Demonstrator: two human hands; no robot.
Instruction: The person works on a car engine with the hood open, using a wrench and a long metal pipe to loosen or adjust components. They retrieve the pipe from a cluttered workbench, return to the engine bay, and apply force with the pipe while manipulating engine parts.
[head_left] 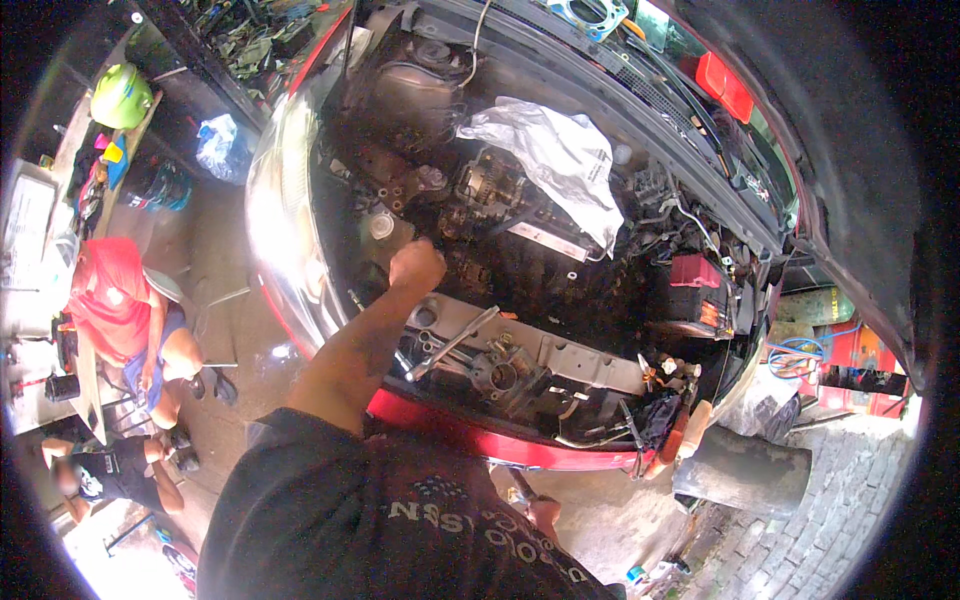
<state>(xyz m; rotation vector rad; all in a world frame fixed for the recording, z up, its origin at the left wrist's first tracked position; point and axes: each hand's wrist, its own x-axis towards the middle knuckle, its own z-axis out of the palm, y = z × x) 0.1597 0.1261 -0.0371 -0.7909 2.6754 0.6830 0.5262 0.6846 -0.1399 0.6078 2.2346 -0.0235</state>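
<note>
My left hand (417,263) is closed, reaching into the open engine bay of a red car near a round pale cap (381,225). Its fingers point away, so whatever they hold is hidden. Low by my body, my right hand (543,515) is closed around a narrow, dark object I cannot make out. Metal hand tools, including a long bar (455,342), lie on the front crossmember (575,358). Beside them rests a metal throttle body (498,376) with a round bore. A white plastic sheet (550,150) drapes over part of the engine (490,185).
A battery (695,295) with a red top sits at the bay's right. The raised hood (850,150) arches along the right. A large grey cylinder (745,475) lies beside the bumper (470,432). Two people sit at left, near a green helmet (121,96).
</note>
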